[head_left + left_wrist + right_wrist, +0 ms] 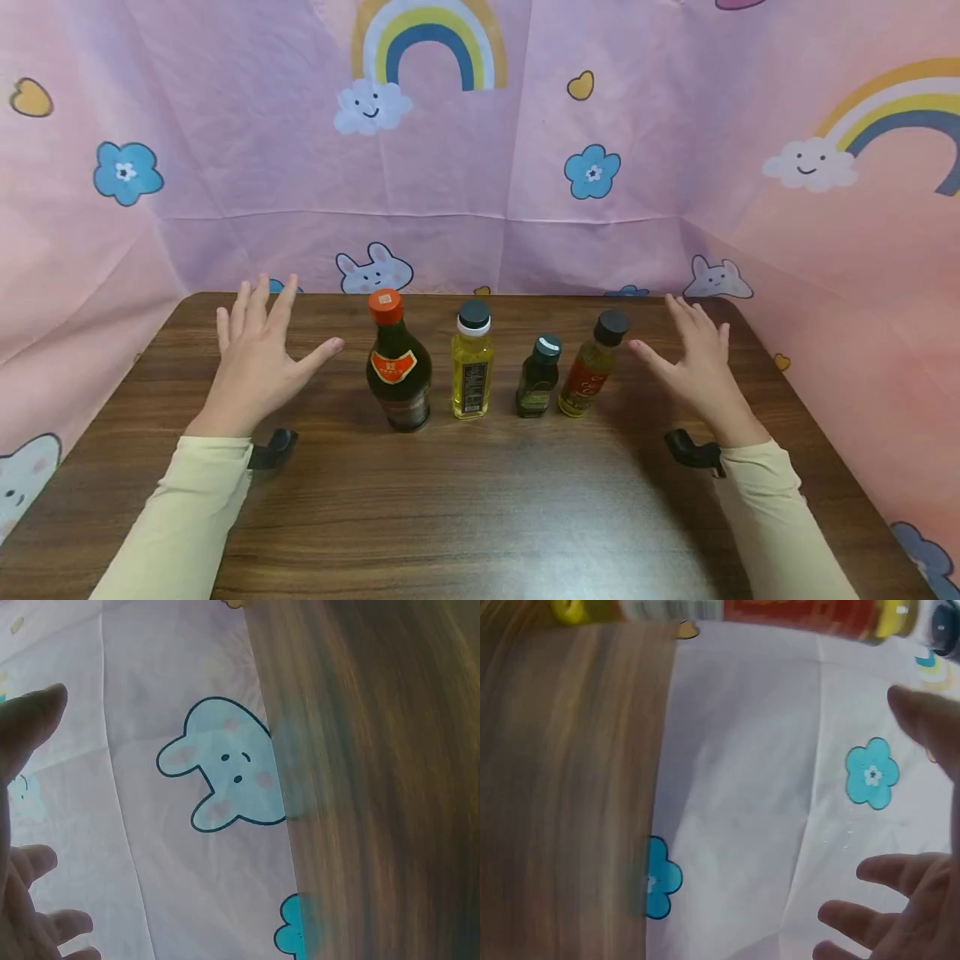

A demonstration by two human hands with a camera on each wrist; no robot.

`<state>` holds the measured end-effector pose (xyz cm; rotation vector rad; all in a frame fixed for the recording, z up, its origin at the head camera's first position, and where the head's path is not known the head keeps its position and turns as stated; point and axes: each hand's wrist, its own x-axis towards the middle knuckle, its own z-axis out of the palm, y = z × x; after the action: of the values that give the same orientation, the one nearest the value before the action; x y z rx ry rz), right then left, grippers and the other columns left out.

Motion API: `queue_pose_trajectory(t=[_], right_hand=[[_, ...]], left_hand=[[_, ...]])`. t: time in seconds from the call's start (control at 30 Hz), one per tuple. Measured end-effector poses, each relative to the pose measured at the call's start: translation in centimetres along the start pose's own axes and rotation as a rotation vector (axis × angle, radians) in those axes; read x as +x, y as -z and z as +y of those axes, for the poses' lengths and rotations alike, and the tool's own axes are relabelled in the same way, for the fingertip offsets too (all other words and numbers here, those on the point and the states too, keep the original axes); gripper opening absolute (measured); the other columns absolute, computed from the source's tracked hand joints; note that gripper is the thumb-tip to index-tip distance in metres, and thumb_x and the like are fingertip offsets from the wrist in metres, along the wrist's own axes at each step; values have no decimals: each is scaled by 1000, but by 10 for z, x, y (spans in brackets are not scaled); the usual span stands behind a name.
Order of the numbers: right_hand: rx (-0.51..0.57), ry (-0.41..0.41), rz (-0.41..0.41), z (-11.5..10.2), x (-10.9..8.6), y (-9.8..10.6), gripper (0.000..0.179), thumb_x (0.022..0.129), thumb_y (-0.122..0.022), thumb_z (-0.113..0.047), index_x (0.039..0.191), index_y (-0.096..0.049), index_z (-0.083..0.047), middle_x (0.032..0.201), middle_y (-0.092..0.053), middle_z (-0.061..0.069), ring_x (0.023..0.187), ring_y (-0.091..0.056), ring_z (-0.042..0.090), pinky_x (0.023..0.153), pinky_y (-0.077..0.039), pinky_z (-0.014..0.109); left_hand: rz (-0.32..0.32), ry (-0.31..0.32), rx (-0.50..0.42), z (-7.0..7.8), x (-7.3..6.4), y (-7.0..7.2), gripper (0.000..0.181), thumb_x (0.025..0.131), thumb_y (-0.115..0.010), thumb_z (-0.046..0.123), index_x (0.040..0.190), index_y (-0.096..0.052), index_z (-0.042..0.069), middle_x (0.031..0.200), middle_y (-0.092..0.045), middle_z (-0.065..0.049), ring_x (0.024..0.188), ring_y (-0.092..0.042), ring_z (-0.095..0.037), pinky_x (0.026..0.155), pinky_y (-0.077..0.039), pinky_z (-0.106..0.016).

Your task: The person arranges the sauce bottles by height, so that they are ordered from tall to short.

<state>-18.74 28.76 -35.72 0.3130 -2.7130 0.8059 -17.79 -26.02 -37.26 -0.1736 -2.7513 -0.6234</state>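
Four bottles would be several: a dark, round-bellied bottle (400,379) with a red cap stands leftmost in the row. Beside it is a square bottle of yellow oil (472,375) with a dark cap. Further right come a small dark green bottle (537,379) and a red-labelled bottle (588,375) with a black cap, which also crosses the top of the right wrist view. My left hand (258,358) hovers left of the row, fingers spread, touching no bottle. On the other side my right hand (697,367) is spread too, its thumb near the red-labelled bottle but apart from it.
The bottles stand on a brown wood-grain table (465,517). A pink cloth (450,183) with rainbows, flowers and rabbits hangs behind and along the sides. Black wrist mounts (273,450) show at both cuffs.
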Motion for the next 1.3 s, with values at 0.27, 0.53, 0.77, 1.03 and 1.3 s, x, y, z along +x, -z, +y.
queue_pose_trajectory(t=[0.27, 0.53, 0.77, 1.03, 1.3], right_hand=[[185, -9, -88, -6, -7, 6, 89, 95, -75, -33, 165, -25, -10, 165, -27, 25, 153, -21, 48, 119, -15, 72], [310, 11, -174, -20, -12, -5, 79, 96, -75, -28, 162, -33, -16, 162, -37, 17, 151, -30, 41, 114, -26, 72], [402, 23, -207, -27, -12, -17, 62, 96, -77, -22, 150, -49, -16, 145, -57, 15, 137, -52, 39, 111, -41, 63], [438, 20, -154, -37, -13, -33, 43, 98, -74, -20, 138, -61, -8, 126, -69, 17, 112, -70, 38, 90, -58, 51], [423, 40, -71, -43, -16, -40, 30, 100, -72, -15, 127, -66, -5, 116, -73, 15, 106, -72, 30, 89, -59, 37]], left_hand=[[-41, 26, -147, 4, 0, 0, 104, 93, -67, 61, 168, -7, 23, 173, 3, -17, 157, 7, -44, 117, -4, -76], [-129, 34, -278, 17, -4, 11, 99, 95, -71, 54, 167, -5, 37, 172, -13, -14, 155, -15, -46, 109, -21, -80], [-187, 5, -343, 35, -9, 7, 108, 83, -85, 53, 164, -14, 46, 169, -22, -8, 152, -25, -43, 108, -27, -78], [-235, -68, -414, 62, -18, -9, 106, 80, -88, 50, 164, -26, 32, 163, -34, -7, 148, -35, -38, 111, -33, -70], [-254, -33, -472, 80, -22, -18, 89, 78, -89, 52, 149, -45, 21, 135, -59, -3, 120, -61, -27, 101, -48, -58]])
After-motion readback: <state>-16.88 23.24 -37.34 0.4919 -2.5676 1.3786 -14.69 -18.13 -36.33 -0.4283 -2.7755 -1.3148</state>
